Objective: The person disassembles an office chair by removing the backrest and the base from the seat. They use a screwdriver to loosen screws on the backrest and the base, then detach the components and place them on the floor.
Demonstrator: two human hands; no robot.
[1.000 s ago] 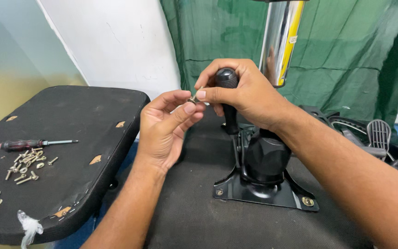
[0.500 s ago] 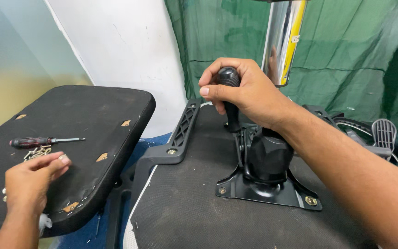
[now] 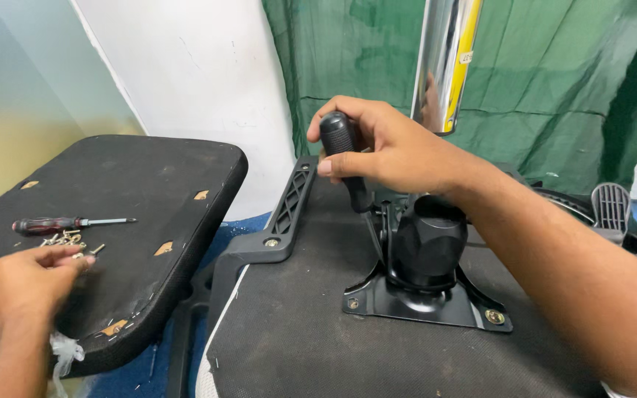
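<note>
- Green cloth [image 3: 554, 96] and a white wall fill the upper frame.
- One black lever handle [image 3: 344, 158], centre frame, is gripped by the right hand [image 3: 392, 151].
- One loose pile of screws [image 3: 68, 239] at left touches the left hand's [image 3: 27, 284] curled fingertips.
- One screwdriver [image 3: 68, 222] lies just above.
- Two upturned black seat pads, one with a black armrest bracket [image 3: 282, 221].

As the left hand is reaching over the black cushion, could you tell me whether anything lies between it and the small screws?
Nothing visible does: the left hand has its fingertips right at the screws; the screwdriver lies just beyond them.
</note>
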